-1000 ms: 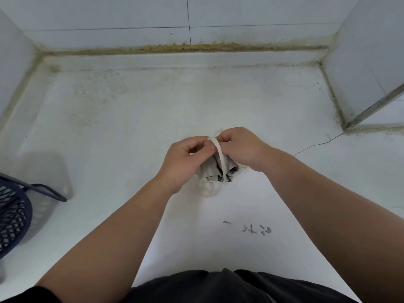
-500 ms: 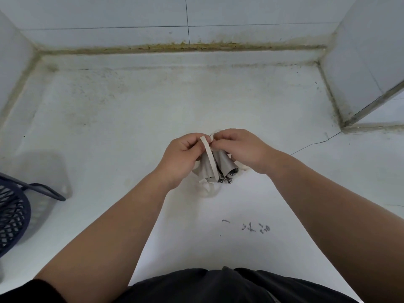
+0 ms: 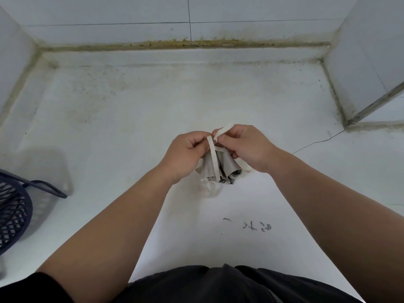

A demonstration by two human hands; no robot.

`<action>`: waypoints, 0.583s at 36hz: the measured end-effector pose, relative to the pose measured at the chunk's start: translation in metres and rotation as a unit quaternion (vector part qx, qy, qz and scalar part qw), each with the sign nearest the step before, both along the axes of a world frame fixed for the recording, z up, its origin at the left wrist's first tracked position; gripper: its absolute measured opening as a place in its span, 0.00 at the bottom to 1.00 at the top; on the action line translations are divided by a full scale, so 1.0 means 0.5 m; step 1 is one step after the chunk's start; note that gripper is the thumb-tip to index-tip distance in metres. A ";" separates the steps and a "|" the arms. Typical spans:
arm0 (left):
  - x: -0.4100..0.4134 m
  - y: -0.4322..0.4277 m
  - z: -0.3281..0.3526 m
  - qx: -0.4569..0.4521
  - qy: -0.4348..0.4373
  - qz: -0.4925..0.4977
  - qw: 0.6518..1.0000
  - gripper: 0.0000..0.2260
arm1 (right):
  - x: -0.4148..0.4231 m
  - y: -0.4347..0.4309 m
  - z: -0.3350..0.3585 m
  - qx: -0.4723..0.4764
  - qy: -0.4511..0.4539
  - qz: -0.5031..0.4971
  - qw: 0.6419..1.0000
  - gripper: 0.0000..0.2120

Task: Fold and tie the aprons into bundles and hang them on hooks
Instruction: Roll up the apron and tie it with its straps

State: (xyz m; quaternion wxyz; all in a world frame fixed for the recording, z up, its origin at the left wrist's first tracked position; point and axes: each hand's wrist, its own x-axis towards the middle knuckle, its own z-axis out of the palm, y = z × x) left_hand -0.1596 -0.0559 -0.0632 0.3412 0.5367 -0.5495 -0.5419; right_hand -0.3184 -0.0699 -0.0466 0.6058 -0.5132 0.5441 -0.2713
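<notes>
A small grey apron bundle (image 3: pixel 227 169) with dark stripes hangs between my two hands above the white counter (image 3: pixel 131 132). My left hand (image 3: pixel 185 154) grips the bundle's top and pinches a white strap (image 3: pixel 213 158) that runs down across the cloth. My right hand (image 3: pixel 247 145) pinches the other strap end (image 3: pixel 224 130), which sticks up past its fingertips. Both hands meet at the top of the bundle. A loose white strap loop (image 3: pixel 212 186) dangles below it.
A dark blue mesh basket (image 3: pixel 13 213) stands at the left edge. Tiled walls (image 3: pixel 218 16) enclose the counter at the back, left and right. A crack (image 3: pixel 314 143) runs across the surface at the right. Small dark marks (image 3: pixel 255 226) lie near my body.
My right hand has drawn a strap end up and to the right, so it now sticks out above the fingers. The bundle has turned slightly and shows more grey cloth.
</notes>
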 end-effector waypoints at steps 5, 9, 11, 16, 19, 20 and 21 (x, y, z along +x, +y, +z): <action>0.004 -0.002 0.003 0.020 0.007 -0.031 0.999 0.12 | -0.012 -0.016 -0.003 0.042 0.031 0.044 0.998 0.05; 0.006 -0.006 0.008 0.025 -0.005 -0.061 0.998 0.11 | -0.021 -0.019 -0.001 0.066 0.015 0.070 0.995 0.09; 0.010 -0.007 0.007 0.024 -0.004 -0.054 0.998 0.12 | -0.021 -0.018 0.001 0.056 0.046 0.107 0.992 0.10; 0.012 -0.005 -0.002 0.035 0.017 -0.031 0.999 0.12 | -0.012 -0.016 -0.001 0.012 0.114 0.130 0.985 0.05; 0.011 0.001 -0.007 0.046 0.043 -0.019 0.998 0.11 | -0.004 -0.016 0.006 -0.013 0.166 0.138 0.976 0.06; 0.011 0.003 -0.009 0.048 0.052 -0.011 0.997 0.10 | -0.001 -0.017 0.007 -0.021 0.183 0.139 0.973 0.06; 0.012 0.005 -0.011 0.049 0.060 -0.002 0.997 0.09 | 0.001 -0.017 0.006 -0.029 0.198 0.139 0.970 0.05</action>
